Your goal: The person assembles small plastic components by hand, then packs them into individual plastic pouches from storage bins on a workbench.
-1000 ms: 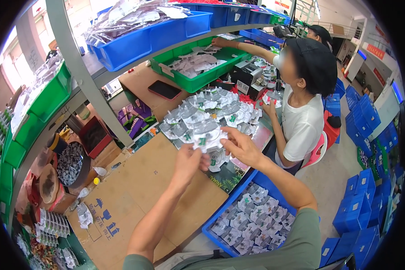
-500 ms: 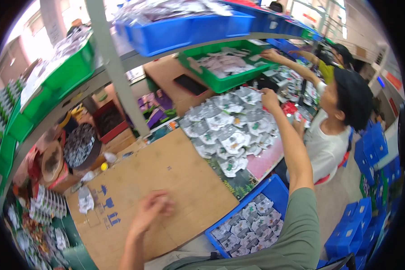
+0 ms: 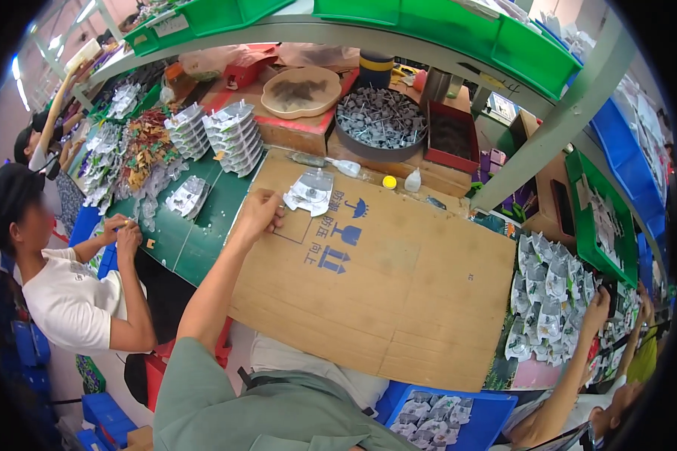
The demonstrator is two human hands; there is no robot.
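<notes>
My left hand (image 3: 260,213) reaches over the left end of a cardboard sheet (image 3: 406,301), its fingers loosely bent and apart. Just beyond the fingertips lies a grey-and-white moulded piece (image 3: 310,191); whether they touch is hard to tell. Far to the right, my right hand (image 3: 597,307) is at the edge of a big heap of similar grey-and-white pieces (image 3: 545,289). Its fingers look closed, and what they grip is too small to make out.
Stacked pieces (image 3: 233,139) stand on the green bench left. Behind the cardboard are a round tray of small grey parts (image 3: 380,120), small bottles (image 3: 413,180) and a shelf post (image 3: 557,113). A filled blue bin (image 3: 489,421) is lower right. Co-workers (image 3: 68,278) sit on both sides.
The view has swung left. My left hand has moved from above the middle of the cardboard to the lone piece at its left end. My right hand stays by the heap.
</notes>
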